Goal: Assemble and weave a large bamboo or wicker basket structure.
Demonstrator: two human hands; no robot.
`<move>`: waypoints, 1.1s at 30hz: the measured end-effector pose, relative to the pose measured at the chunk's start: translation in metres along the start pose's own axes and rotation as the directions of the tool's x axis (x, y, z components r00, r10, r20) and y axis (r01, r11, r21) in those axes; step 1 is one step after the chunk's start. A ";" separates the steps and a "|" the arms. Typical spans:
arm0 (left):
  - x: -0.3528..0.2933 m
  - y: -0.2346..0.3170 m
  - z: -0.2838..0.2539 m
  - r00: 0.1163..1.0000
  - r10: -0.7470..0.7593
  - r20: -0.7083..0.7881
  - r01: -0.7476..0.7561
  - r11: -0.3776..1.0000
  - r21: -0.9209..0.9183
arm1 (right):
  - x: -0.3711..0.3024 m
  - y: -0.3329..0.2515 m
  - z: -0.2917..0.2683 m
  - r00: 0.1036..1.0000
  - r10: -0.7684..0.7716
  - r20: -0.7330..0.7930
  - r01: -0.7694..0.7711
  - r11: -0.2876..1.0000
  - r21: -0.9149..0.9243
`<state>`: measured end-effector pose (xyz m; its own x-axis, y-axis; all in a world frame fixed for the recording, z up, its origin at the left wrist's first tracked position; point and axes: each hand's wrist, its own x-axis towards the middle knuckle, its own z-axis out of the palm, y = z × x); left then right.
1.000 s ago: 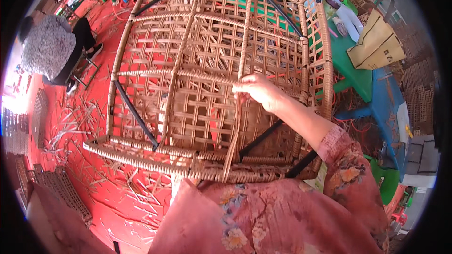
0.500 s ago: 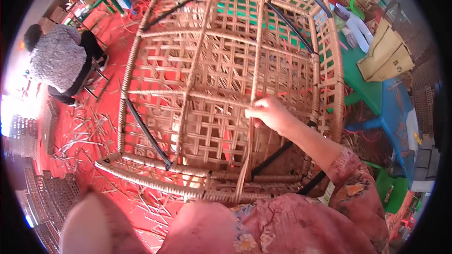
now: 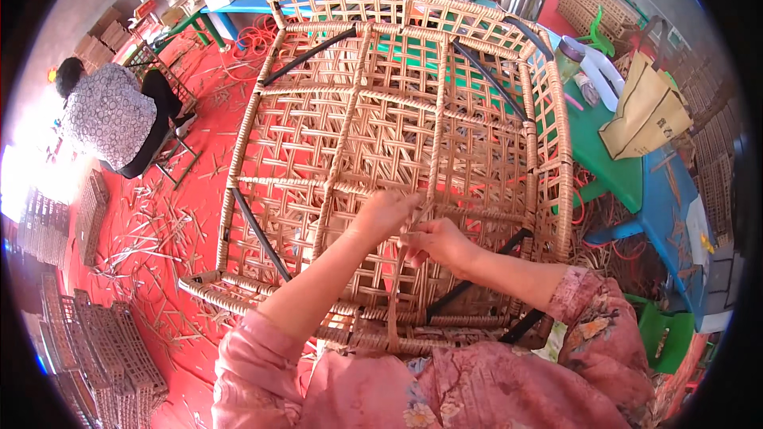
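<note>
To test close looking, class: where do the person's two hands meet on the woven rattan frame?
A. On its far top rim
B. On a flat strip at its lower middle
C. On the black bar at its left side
B: the left hand and right hand pinch a flat strip running down over the lower middle of the woven rattan frame.

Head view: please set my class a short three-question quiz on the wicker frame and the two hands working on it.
1. True or false: both hands meet at the woven frame.
2. The strip by the hands hangs: A) down toward the person, B) off to the left, C) over the frame's far rim.
3. What colour is the floor?

Key: 1 true, the left hand and right hand meet there. 2 A. 3 red.
</note>
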<state>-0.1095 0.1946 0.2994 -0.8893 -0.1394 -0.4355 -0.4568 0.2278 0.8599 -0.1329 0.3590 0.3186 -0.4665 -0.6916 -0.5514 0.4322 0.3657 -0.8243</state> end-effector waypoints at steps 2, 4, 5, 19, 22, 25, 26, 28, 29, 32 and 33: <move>0.001 0.003 0.009 0.994 -0.038 0.100 0.044 0.997 -0.059 | 0.005 0.005 -0.005 1.000 -0.013 0.008 0.013 1.000 0.027; 0.002 0.004 0.014 0.989 -0.055 0.136 0.080 0.980 -0.184 | 0.012 0.008 -0.007 0.998 -0.059 0.024 0.059 0.998 -0.024; 0.003 0.004 0.017 0.987 -0.086 0.137 0.117 0.963 -0.242 | 0.009 0.009 -0.009 0.996 -0.082 0.031 0.085 0.993 -0.087; 0.002 0.005 0.024 0.996 -0.079 -0.052 0.075 0.994 -0.076 | 0.006 -0.052 -0.054 0.842 -0.503 -0.196 0.142 0.557 -0.818; 0.002 0.003 0.027 0.993 -0.095 -0.068 0.089 0.992 -0.085 | 0.016 -0.035 -0.066 0.839 -0.508 -0.195 0.110 0.510 -0.853; 0.008 -0.008 0.023 0.994 -0.074 -0.080 0.068 0.995 -0.074 | 0.014 -0.036 -0.069 0.893 -0.437 -0.108 0.114 0.451 -0.885; 0.010 -0.011 0.022 0.995 -0.055 -0.078 0.050 0.997 -0.055 | 0.014 -0.039 -0.069 0.890 -0.442 -0.110 0.114 0.451 -0.885; 0.009 -0.008 0.020 0.994 -0.074 -0.080 0.071 0.997 -0.037 | 0.012 -0.045 -0.068 0.941 -0.335 -0.053 0.084 0.381 -0.921; 0.010 -0.006 0.018 0.992 -0.096 -0.086 0.094 0.995 -0.023 | 0.016 -0.043 -0.068 0.941 -0.333 -0.057 0.080 0.384 -0.920; 0.012 0.014 0.009 0.986 -0.165 -0.037 0.166 0.985 0.051 | 0.023 -0.033 -0.075 0.901 -0.426 0.081 0.188 0.214 -0.959; 0.015 0.013 0.007 0.983 -0.178 -0.042 0.180 0.983 0.035 | 0.021 -0.036 -0.073 0.897 -0.441 0.032 0.163 0.261 -0.951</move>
<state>-0.1292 0.2023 0.3022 -0.7920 -0.2186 -0.5701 -0.6096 0.2331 0.7576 -0.2147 0.3762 0.3273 -0.5840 -0.8018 -0.1270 -0.6974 0.5756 -0.4270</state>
